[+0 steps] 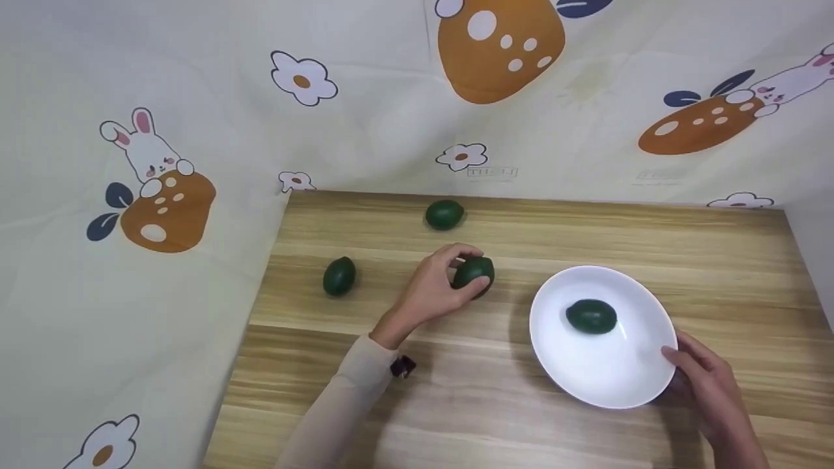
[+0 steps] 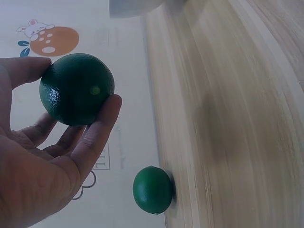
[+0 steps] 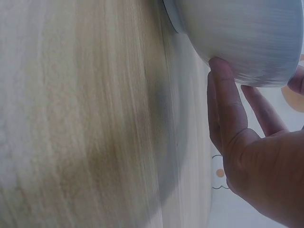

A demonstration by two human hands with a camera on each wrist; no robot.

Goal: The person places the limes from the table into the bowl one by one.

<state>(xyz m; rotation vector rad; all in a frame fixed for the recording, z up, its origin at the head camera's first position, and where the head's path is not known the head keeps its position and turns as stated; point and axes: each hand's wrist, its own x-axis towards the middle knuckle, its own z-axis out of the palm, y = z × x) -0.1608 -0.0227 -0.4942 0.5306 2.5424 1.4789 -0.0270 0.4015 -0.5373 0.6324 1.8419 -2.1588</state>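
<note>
My left hand (image 1: pixel 438 286) grips a dark green lime (image 1: pixel 474 275) between thumb and fingers, left of the bowl. In the left wrist view, the held lime (image 2: pixel 77 89) shows clear of the tabletop. My right hand (image 1: pixel 710 384) holds the white bowl (image 1: pixel 642 378) at its right side, thumb over the rim and fingers (image 3: pixel 228 95) against the outer wall. One lime (image 1: pixel 591 316) lies on its side inside the bowl. Two more limes rest on the table: one lime (image 1: pixel 444 215) near the back edge, another lime (image 1: pixel 339 276) to the left.
The wood-grain table (image 1: pixel 293 384) meets a pale cloth (image 1: pixel 365 143) printed with rabbits, strawberries and flowers along its back and left sides. A small dark object (image 1: pixel 403 367) shows at the left sleeve's cuff.
</note>
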